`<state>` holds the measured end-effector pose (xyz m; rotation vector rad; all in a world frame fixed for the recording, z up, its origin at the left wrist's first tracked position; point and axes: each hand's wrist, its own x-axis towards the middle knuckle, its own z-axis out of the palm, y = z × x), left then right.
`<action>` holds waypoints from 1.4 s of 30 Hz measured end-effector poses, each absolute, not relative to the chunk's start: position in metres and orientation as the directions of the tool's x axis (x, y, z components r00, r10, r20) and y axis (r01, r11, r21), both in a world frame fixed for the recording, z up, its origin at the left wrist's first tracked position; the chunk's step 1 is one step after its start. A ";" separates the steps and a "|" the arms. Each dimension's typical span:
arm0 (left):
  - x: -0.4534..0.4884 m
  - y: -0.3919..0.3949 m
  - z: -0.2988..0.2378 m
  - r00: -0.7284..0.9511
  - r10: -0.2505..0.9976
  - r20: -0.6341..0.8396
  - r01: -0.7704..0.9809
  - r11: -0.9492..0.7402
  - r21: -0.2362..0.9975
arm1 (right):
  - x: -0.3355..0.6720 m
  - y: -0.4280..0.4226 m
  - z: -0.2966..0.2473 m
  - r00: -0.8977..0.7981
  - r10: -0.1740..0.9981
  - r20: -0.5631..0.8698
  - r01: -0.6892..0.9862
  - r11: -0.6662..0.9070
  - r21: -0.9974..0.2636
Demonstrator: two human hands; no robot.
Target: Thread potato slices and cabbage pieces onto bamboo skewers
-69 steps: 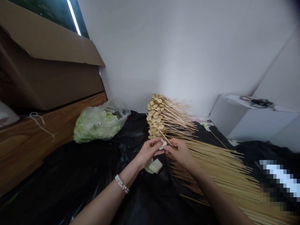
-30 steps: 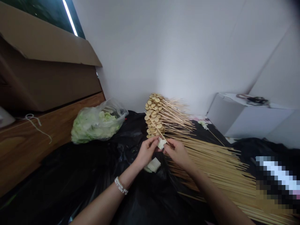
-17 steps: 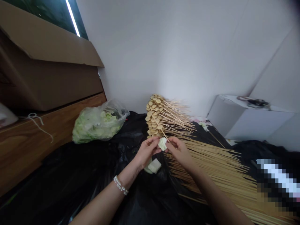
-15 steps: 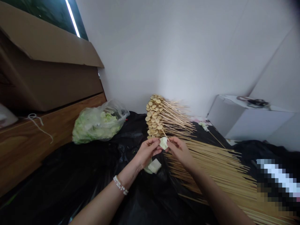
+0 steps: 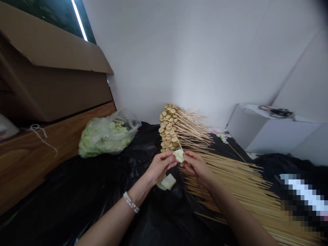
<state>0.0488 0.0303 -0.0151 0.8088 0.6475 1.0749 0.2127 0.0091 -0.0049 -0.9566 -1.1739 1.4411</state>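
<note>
My left hand point(image 5: 162, 166) pinches a small pale green cabbage leaf piece point(image 5: 178, 155) by its left side. From the right, my right hand point(image 5: 197, 164) closes its fingers at the leaf's other edge and around a thin wooden skewer point(image 5: 176, 135). The skewer slants up and left past the leaf; whether it pierces the leaf I cannot tell. Just below my left hand, more cabbage pieces point(image 5: 168, 181) lie on black plastic sheeting point(image 5: 151, 212). Beyond my hands is a stack of skewers bearing round, pale yellow slices point(image 5: 169, 126).
Loose bare skewers point(image 5: 230, 184) spread across the right side. A clear bag of cabbage point(image 5: 107, 135) sits at the left, before a wooden ledge point(image 5: 58, 136) with a cardboard box point(image 5: 61, 85). One skewer with cabbage point(image 5: 223, 138) lies near the white box point(image 5: 276, 130).
The leaf has turned slightly and shifted a little left. More of the skewer shows above it, and my right hand's fingers have curled in more.
</note>
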 end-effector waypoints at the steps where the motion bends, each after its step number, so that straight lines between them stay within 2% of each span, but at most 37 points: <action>1: 0.049 0.030 -0.015 0.359 0.931 -0.069 -0.501 0.255 0.827 | 0.213 0.009 -0.005 -0.194 0.981 0.000 -0.230 -0.046 -0.972; 7: 0.049 0.031 -0.017 0.365 0.928 -0.070 -0.493 0.256 0.832 | 0.215 0.010 -0.007 -0.213 0.977 -0.013 -0.273 -0.072 -0.959; 11: 0.050 0.030 -0.016 0.379 0.925 -0.034 -0.467 0.224 0.855 | 0.215 0.012 -0.010 -0.166 0.986 -0.010 -0.249 -0.052 -0.967; 14: 0.052 0.029 -0.017 0.374 0.927 0.006 -0.428 0.167 0.888 | 0.214 0.013 -0.014 -0.113 0.993 0.041 -0.168 0.021 -0.986; 18: 0.053 0.030 -0.019 0.308 0.951 0.021 -0.364 0.097 0.926 | 0.209 0.015 -0.023 -0.072 0.990 0.124 0.029 0.127 -0.992; 23: 0.052 0.030 -0.021 0.323 0.937 -0.131 -0.447 0.273 0.852 | 0.205 0.012 -0.029 -0.119 0.964 0.237 0.178 0.255 -0.950; 26: 0.051 0.029 -0.021 0.381 0.911 -0.159 -0.420 0.323 0.848 | 0.206 0.012 -0.029 -0.141 0.955 0.261 0.230 0.288 -0.929; 28: 0.052 0.029 -0.021 0.382 0.916 -0.123 -0.392 0.281 0.876 | 0.207 0.011 -0.028 -0.122 0.960 0.254 0.268 0.278 -0.922; 30: 0.053 0.030 -0.021 0.324 0.943 -0.082 -0.384 0.210 0.899 | 0.207 0.010 -0.025 -0.029 0.962 0.271 0.337 0.264 -0.904; 33: 0.054 0.031 -0.022 0.215 0.976 -0.041 -0.381 0.122 0.917 | 0.203 0.003 -0.019 0.088 0.925 0.370 0.511 0.277 -0.814; 36: 0.056 0.033 -0.025 0.168 0.985 0.033 -0.372 0.033 0.928 | 0.198 -0.003 -0.017 0.006 0.883 0.469 0.629 0.362 -0.688; 39: 0.057 0.033 -0.025 0.140 0.986 0.091 -0.332 -0.040 0.942 | 0.197 -0.004 -0.019 -0.045 0.871 0.489 0.627 0.406 -0.665; 42: 0.057 0.032 -0.023 0.140 0.984 0.107 -0.305 -0.060 0.950 | 0.199 0.002 -0.023 -0.010 0.914 0.405 0.527 0.349 -0.775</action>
